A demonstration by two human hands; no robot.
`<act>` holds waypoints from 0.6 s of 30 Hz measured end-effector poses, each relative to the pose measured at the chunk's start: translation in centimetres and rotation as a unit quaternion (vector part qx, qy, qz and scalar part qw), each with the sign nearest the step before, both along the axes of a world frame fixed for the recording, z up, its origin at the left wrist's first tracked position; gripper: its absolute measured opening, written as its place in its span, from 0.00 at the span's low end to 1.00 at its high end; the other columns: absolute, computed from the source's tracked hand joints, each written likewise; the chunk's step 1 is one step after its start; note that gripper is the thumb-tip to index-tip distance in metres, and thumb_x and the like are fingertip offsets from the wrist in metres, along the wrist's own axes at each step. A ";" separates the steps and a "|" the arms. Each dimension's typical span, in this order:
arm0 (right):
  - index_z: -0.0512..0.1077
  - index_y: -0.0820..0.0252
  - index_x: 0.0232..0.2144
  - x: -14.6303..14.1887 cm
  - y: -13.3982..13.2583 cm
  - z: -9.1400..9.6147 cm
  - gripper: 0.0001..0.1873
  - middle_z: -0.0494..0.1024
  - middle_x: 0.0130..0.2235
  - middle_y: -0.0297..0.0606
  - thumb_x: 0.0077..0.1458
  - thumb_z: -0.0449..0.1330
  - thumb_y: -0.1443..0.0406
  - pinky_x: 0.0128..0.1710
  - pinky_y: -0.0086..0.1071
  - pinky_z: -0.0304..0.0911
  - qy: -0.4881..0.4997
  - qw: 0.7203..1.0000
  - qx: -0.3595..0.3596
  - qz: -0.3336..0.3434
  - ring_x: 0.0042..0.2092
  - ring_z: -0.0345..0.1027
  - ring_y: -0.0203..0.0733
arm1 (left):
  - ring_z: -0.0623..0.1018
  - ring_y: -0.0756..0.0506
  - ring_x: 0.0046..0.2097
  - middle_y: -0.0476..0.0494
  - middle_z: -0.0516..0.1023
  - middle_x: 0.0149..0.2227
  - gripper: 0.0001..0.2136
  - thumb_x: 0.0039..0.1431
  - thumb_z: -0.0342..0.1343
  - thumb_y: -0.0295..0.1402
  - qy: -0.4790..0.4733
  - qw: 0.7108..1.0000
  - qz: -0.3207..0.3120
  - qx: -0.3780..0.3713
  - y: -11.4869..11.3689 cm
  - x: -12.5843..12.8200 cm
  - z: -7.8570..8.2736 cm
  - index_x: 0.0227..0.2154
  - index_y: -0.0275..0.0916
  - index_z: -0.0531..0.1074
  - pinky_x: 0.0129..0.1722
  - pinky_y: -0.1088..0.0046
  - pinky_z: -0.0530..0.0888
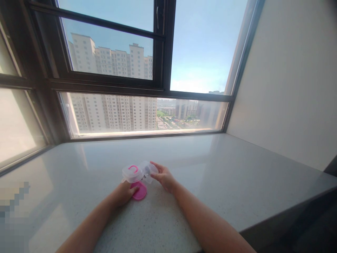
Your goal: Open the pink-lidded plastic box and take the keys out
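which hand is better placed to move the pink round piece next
Likely the left hand: its thumb lies over the pink round piece. The right hand is farther off, at the clear plastic piece.

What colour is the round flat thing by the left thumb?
The round flat thing is bright pink, seen best in the head view.
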State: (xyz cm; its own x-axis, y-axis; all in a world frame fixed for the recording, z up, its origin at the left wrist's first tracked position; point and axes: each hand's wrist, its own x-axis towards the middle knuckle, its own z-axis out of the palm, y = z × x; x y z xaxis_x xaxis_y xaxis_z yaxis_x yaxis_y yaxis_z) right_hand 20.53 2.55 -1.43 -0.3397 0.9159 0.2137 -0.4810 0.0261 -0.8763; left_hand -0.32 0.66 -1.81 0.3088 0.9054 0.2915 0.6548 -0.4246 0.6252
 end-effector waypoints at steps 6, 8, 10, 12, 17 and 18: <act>0.69 0.58 0.49 0.0 0.1 0.0 0.35 0.77 0.44 0.38 0.34 0.70 0.68 0.50 0.40 0.61 0.008 1.000 -0.004 0.005 0.45 0.69 0.45 | 0.68 0.36 0.55 0.35 0.73 0.50 0.21 0.47 0.55 0.33 0.000 1.000 -0.007 0.013 0.0 -0.1 0.0 0.47 0.36 0.71 0.59 0.56 0.57; 0.69 0.58 0.49 0.1 0.1 0.0 0.35 0.76 0.44 0.38 0.34 0.70 0.68 0.50 0.40 0.60 0.008 1.000 0.004 0.007 0.46 0.69 0.45 | 0.68 0.36 0.54 0.35 0.75 0.48 0.20 0.47 0.55 0.34 0.005 1.000 -0.012 0.012 -0.2 0.0 0.2 0.46 0.36 0.72 0.59 0.56 0.56; 0.70 0.58 0.49 0.1 0.0 0.1 0.35 0.76 0.45 0.38 0.34 0.70 0.68 0.51 0.41 0.60 0.006 1.000 0.017 0.008 0.46 0.69 0.46 | 0.69 0.36 0.54 0.35 0.76 0.47 0.18 0.48 0.54 0.34 0.013 1.000 -0.017 0.006 -0.4 0.0 0.4 0.44 0.36 0.73 0.59 0.57 0.57; 0.70 0.57 0.48 0.1 -0.1 0.2 0.35 0.76 0.45 0.38 0.32 0.70 0.68 0.51 0.42 0.59 -0.001 0.999 0.031 0.007 0.46 0.69 0.46 | 0.70 0.36 0.52 0.36 0.76 0.46 0.16 0.49 0.54 0.35 0.018 1.000 -0.013 -0.002 -0.6 0.1 0.6 0.41 0.36 0.74 0.58 0.58 0.59; 0.69 0.56 0.49 0.0 -0.4 0.3 0.38 0.76 0.46 0.39 0.31 0.71 0.68 0.52 0.44 0.58 -0.042 0.997 0.061 0.009 0.47 0.69 0.48 | 0.72 0.38 0.50 0.39 0.77 0.44 0.16 0.53 0.50 0.38 0.019 0.999 -0.024 -0.029 -1.0 0.6 1.0 0.43 0.39 0.73 0.57 0.59 0.60; 0.69 0.57 0.50 -0.1 -0.4 0.2 0.38 0.75 0.47 0.40 0.32 0.71 0.67 0.52 0.45 0.57 -0.051 0.996 0.073 0.003 0.48 0.68 0.49 | 0.71 0.39 0.51 0.40 0.78 0.44 0.17 0.54 0.49 0.38 0.017 0.999 -0.037 -0.028 -1.0 0.7 1.1 0.45 0.40 0.72 0.58 0.60 0.60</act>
